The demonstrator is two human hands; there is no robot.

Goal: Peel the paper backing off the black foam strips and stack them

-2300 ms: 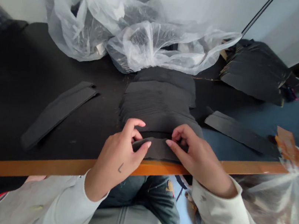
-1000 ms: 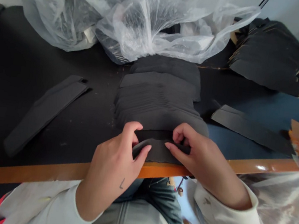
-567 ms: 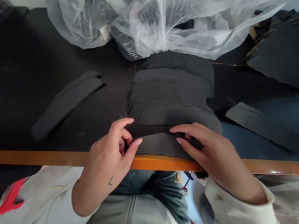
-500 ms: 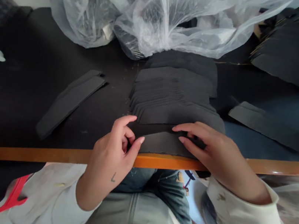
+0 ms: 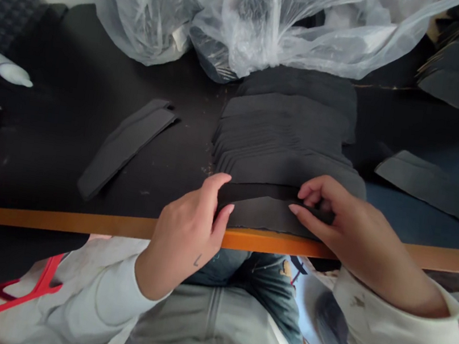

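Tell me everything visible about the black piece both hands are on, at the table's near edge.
The front black piece is a flat, matte strip, foam or felt by its look, with a gently curved far edge. It lies lengthwise along the orange table edge, nearest of a fanned stack of like pieces. The left hand pinches its left end between thumb and forefinger; the right hand grips its right end and hides it.

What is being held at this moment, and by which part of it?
The nearest black piece: the left hand pinches its left end, the right hand its right end.
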